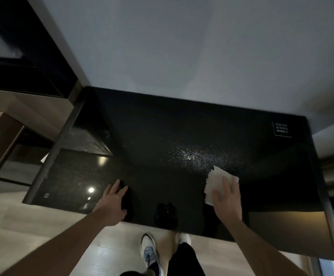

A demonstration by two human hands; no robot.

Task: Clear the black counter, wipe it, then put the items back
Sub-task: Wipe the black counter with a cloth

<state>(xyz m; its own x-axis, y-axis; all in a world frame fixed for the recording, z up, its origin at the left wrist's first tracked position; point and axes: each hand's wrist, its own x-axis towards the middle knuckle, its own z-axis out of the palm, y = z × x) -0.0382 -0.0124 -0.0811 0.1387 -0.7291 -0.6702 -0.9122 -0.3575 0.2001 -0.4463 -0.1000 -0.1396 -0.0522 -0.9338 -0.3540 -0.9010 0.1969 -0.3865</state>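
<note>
The black speckled counter [162, 136] fills the middle of the view, glossy and bare of loose items. My right hand [226, 198] lies flat with straight fingers on a white paper towel [214, 180], pressing it onto the counter near the front right. My left hand [113, 202] rests open on the counter's front edge at the left, fingers spread and flat. A patch of bright specks [190, 156] shows just beyond the towel.
A small dark sign with white text [281, 129] sits at the counter's far right corner. A grey wall [182, 46] backs the counter. A dark frame and wooden cabinet [22, 108] stand left. My shoes [149, 250] are on the pale floor below.
</note>
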